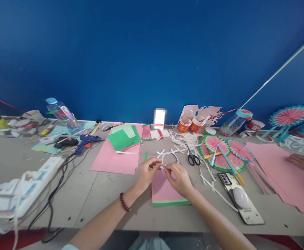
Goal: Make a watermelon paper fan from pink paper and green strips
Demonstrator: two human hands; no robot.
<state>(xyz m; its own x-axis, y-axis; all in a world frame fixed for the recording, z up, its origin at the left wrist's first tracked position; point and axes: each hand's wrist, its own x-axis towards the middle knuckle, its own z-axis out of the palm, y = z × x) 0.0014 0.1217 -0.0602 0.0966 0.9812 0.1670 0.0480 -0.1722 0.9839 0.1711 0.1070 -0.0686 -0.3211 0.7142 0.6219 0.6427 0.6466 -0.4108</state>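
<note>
My left hand (148, 173) and my right hand (178, 176) meet at the fingertips, both pinched, over the far end of a pink paper sheet with a green-edged strip (166, 191). Whatever sits between the fingers is too small to make out. Just behind them a roll of tape (177, 158) lies on the table, partly hidden by the hands. Black-handled scissors (194, 159) rest to the right of the roll, beside a heap of white paper strips (184, 139). A dark red bead bracelet (124, 202) circles my left wrist.
Pink sheets (115, 159) with green paper (124, 138) lie left; a blue glue gun (88, 140), cables and a power strip (41, 184) are beyond. Rightward are folded paper fans (216, 145), a phone (253, 213), red cups (185, 125) and another person's hand (301, 162) on pink paper.
</note>
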